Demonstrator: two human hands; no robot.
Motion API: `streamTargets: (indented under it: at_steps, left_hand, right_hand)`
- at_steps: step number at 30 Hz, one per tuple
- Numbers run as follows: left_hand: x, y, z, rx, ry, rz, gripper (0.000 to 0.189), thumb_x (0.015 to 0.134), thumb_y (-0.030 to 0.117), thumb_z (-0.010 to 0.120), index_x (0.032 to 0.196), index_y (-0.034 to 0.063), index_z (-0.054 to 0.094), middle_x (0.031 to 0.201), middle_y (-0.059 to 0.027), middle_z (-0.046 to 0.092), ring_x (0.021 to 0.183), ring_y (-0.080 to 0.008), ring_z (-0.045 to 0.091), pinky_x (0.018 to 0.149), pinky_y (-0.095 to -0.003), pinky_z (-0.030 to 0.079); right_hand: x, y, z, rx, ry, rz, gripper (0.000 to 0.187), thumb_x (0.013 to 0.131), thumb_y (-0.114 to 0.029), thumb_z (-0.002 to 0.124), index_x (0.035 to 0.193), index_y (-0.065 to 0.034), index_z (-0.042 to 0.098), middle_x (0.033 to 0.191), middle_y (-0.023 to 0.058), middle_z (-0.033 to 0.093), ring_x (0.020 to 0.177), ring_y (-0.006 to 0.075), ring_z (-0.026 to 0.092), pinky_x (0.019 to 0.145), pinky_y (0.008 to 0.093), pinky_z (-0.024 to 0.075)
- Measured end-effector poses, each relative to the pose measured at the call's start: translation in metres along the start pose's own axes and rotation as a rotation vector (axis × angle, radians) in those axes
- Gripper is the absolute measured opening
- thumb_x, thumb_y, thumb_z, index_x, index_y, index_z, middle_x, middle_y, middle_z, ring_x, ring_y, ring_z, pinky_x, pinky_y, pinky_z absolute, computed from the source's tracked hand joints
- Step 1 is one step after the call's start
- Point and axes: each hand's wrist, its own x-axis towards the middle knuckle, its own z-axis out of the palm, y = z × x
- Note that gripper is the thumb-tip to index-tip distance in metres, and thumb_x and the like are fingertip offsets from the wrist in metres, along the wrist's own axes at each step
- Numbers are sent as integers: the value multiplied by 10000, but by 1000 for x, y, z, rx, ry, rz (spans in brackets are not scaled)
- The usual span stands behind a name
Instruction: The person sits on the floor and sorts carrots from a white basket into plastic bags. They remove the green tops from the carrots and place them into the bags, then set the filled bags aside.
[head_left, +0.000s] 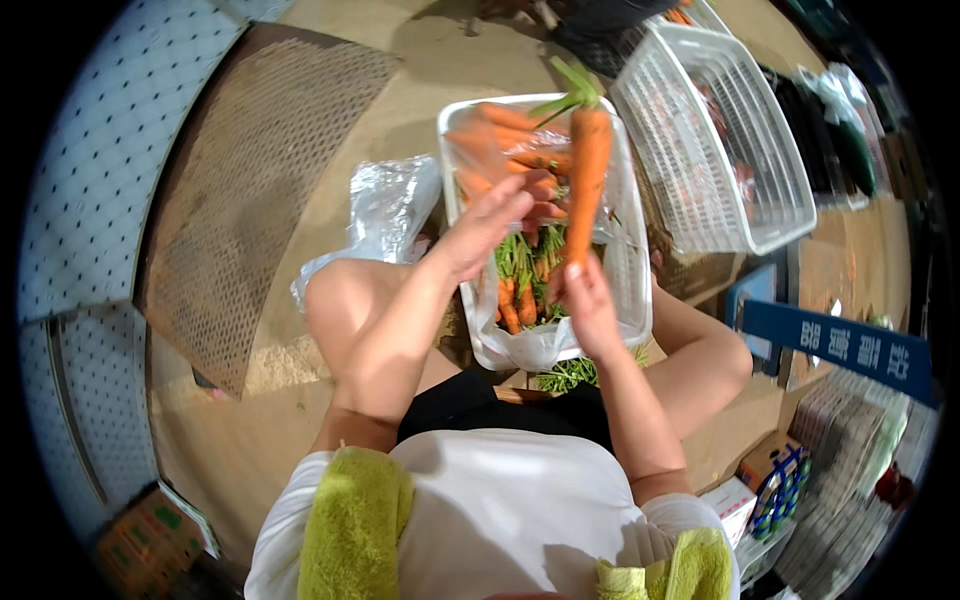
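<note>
My right hand (591, 304) grips the thin lower end of a large carrot (589, 180), held upright with its trimmed green stalks at the top. To its left, my left hand (491, 221) hovers over a white plastic crate (639, 300), fingers spread and nothing visibly held. The crate sits between my knees. In its far half lie carrots (517, 139) in clear plastic, partly blurred. Nearer me are smaller carrots (517, 300) with green tops (514, 255). A translucent plastic liner (532, 345) folds over the near rim.
Right of the crate stands a white slatted basket (675, 142). Clear plastic bags (394, 202) lie by my left knee. A rusty mesh metal plate (255, 150) is further left. At right are a blue scale post (840, 337) and cardboard box (769, 461). Cut greens (570, 375) lie below the crate.
</note>
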Motion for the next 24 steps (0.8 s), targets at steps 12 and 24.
streamTargets:
  at_steps: [12,24]
  left_hand:
    - [-5,-46,-31,699,154,175,437,918,184,625,1258,8,415,1149,-97,608,1062,-196,592,895,-336,463]
    - [-9,-15,-19,655,159,163,498,902,227,641,1283,10,405,1113,-151,603,1039,-248,602,906,-353,461]
  right_hand:
    - [114,-75,32,-455,-59,-352,524,945,-227,595,1363,9,385,990,91,616,961,193,596,809,338,488]
    - [144,-91,49,741,163,-117,296,1040,-346,364,913,-102,471,591,-44,298,506,91,275,561,273,358]
